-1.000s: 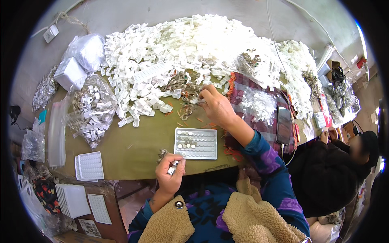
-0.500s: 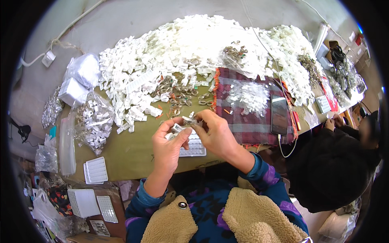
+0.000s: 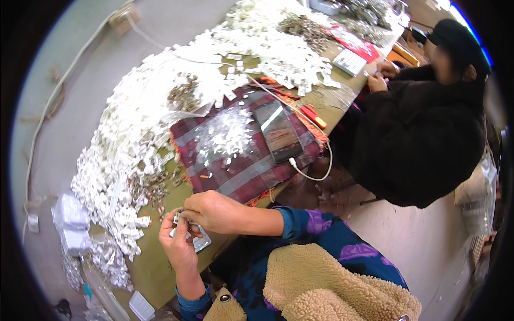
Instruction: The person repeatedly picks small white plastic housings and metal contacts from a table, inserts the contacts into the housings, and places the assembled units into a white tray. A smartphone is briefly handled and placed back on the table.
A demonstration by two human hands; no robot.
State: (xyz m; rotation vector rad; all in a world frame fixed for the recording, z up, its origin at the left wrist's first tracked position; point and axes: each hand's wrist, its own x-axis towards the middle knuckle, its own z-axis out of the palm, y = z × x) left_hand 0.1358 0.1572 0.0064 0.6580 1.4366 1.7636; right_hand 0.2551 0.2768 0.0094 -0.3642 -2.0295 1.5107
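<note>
Both of my hands meet over the near edge of the table. My left hand (image 3: 180,249) is closed, its thumb and fingers pinching a small white plastic piece (image 3: 177,217). Against that same piece, the bent fingers of my right hand (image 3: 211,210) are pressed, hiding much of it. A white tray (image 3: 203,242) lies just below the hands, partly covered by them. Beyond them spreads a large heap of small white plastic pieces (image 3: 123,120). Small brownish metal parts (image 3: 151,187) lie at the heap's near side.
On a plaid cloth (image 3: 238,179) lie shiny clear chips (image 3: 227,134) and a phone (image 3: 278,131) with a white cable. At the right sits a co-worker in a dark coat (image 3: 417,128), hands at the table. Bagged pieces (image 3: 110,259) and another white tray (image 3: 141,306) are at lower left.
The view has swung to the right, so the table now slants and the co-worker shows more fully. My hands stay together on the small white piece.
</note>
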